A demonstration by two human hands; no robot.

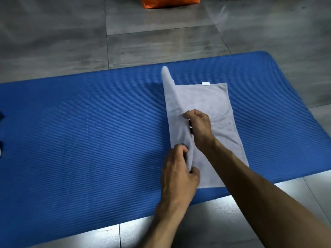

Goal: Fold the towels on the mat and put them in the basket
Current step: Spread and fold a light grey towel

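Note:
A pale grey towel (211, 102) lies lengthwise on the right half of the blue ribbed mat (80, 131). Its left long edge is lifted off the mat and stands up as a flap, tallest at the far end. My left hand (179, 174) pinches that raised edge near the towel's near end. My right hand (198, 126) grips the same edge a little farther along, over the towel's middle. A small white label (206, 83) sticks out at the far edge. No basket is in view.
Grey floor tiles (161, 42) surround the mat. An orange bag (170, 1) sits at the top edge, beyond the mat. Dark blue cloth (1, 116) shows at the far left edge of the frame.

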